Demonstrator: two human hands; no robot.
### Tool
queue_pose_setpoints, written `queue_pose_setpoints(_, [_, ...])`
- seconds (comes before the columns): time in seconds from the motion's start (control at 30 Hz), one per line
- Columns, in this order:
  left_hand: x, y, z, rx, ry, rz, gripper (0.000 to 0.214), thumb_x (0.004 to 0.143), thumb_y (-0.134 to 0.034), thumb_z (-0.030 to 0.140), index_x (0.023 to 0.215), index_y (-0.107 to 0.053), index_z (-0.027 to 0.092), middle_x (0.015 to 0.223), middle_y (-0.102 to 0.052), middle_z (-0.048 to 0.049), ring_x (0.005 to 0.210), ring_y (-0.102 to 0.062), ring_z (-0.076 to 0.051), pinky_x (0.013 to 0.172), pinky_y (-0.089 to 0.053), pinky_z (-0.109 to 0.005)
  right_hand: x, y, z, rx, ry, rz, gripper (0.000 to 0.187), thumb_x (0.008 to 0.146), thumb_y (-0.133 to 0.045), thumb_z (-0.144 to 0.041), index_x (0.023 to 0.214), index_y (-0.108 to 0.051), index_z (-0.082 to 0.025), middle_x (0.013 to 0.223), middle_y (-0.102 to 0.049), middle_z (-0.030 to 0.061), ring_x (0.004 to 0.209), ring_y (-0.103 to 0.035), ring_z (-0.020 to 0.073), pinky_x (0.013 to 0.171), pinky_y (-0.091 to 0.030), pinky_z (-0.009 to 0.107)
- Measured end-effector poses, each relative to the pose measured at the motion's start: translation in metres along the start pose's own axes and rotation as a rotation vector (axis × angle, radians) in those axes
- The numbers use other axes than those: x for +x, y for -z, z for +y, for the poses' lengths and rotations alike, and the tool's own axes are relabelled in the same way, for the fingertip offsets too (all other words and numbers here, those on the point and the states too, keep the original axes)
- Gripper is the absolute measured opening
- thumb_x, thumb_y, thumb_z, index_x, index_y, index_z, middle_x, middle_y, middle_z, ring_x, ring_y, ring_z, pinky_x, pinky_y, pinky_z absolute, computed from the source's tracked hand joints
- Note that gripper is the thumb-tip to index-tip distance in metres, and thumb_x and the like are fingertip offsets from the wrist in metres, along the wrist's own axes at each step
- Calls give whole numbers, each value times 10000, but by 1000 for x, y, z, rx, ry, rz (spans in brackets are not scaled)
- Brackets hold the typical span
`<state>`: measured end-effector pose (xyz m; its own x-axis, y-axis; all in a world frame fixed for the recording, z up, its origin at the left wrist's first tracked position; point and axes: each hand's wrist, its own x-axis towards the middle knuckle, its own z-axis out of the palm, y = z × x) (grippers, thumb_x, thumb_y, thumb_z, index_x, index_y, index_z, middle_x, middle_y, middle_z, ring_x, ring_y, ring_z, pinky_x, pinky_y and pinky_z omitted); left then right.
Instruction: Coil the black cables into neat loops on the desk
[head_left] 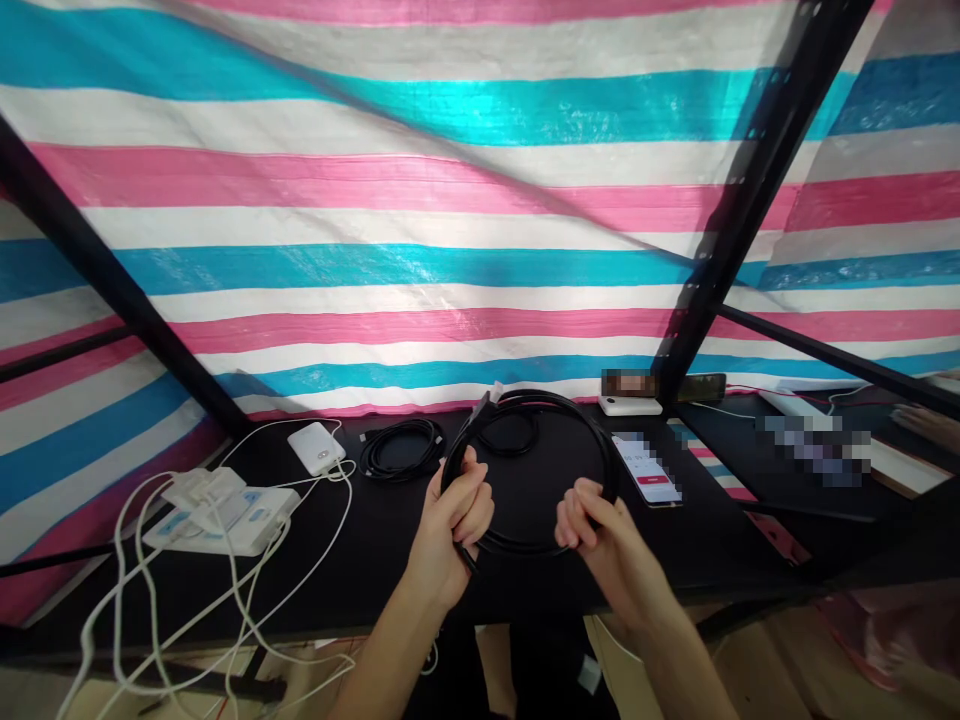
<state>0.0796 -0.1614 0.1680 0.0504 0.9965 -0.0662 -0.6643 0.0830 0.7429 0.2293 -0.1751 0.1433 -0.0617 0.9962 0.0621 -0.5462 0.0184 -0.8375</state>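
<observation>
A coiled black cable [551, 402] is held up in a wide loop above the front of the black table. My left hand [459, 515] grips the loop's left side, fingers wrapped round the strands. On the right side, my right hand [592, 520] is closed round the same coil. One cable connector with a pale tip [495, 392] sticks up at the loop's upper left. Behind my left hand, a second coiled black cable [403, 450] lies on the table. Part of another black cable loop [517, 440] shows through the held coil.
White power strip [251, 525] with tangled white cables [120, 600] sits at the left, beside a white power bank [315, 448]. To the right lie a lit phone [646, 470] and a white device [630, 405]. Black frame posts [742, 230] stand before the striped sheet [420, 270].
</observation>
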Motion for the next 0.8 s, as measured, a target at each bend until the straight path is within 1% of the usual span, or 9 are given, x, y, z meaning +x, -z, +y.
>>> queue_pose_setpoints(0.1, [-3,-6,-11,-51,-16,57,233,643,-721,213,786,-540,181,401,-215,144,331,-153,-9,338,-147,-142,-2,-16,13,131,-29,25,681,774,-586,-452,347,-105,-229,284,-123,-94,249,-184,37,284,-249,178])
queue_pose_setpoints(0.23, [-9,-8,-36,42,-168,153,233,723,-683,290,842,-508,193,429,-272,131,354,-339,-24,397,-290,-135,-5,-25,30,103,30,33,724,827,-436,-536,330,11,-257,247,-12,-90,197,-52,31,213,-114,183])
queue_pose_setpoints(0.3, [-11,-5,-48,123,-238,193,241,784,-628,366,905,-494,206,442,-319,122,400,-445,-58,443,-371,-156,-7,-24,36,16,95,26,709,858,-376,-559,310,-36,-264,244,-60,-80,194,-117,43,225,-205,191])
queue_pose_setpoints(0.4, [-9,6,-56,241,-266,235,287,836,-542,455,982,-489,213,430,-320,124,394,-477,-87,446,-415,-183,-11,-11,38,-111,178,-1,631,851,-481,-504,313,-296,-232,310,-323,-38,296,-380,85,371,-420,233])
queue_pose_setpoints(0.5, [-4,23,-48,429,-293,266,311,844,-518,457,995,-533,186,401,-323,126,320,-420,-77,379,-360,-171,-11,15,29,-285,217,-17,293,813,-617,-373,597,-601,-175,575,-580,14,534,-575,132,521,-493,246])
queue_pose_setpoints(0.53, [-3,28,-43,515,-296,256,295,840,-524,430,988,-561,178,401,-359,118,300,-400,-71,357,-334,-171,-11,24,24,-319,241,-1,192,809,-625,-368,788,-647,-179,649,-611,15,547,-592,139,494,-492,240])
queue_pose_setpoints(0.63, [-1,41,-29,782,-314,103,195,785,-549,258,921,-667,186,521,-589,38,396,-533,-108,417,-416,-207,-10,39,11,-495,302,-69,515,800,-622,-401,1271,-482,-249,949,-639,45,665,-634,154,575,-528,267])
queue_pose_setpoints(0.7, [-3,45,-24,920,-335,-60,256,716,-532,138,876,-718,213,732,-716,-15,652,-668,-171,622,-514,-252,-10,40,7,-711,274,-120,565,804,-626,-367,1326,-432,-267,966,-639,38,708,-638,153,643,-531,268])
queue_pose_setpoints(0.8, [-6,47,-24,1055,-323,-208,412,660,-507,67,945,-732,260,934,-742,-11,861,-685,-202,802,-506,-280,-12,35,9,-968,188,-215,365,848,-578,-349,1201,-558,-255,856,-666,21,672,-640,150,597,-516,234])
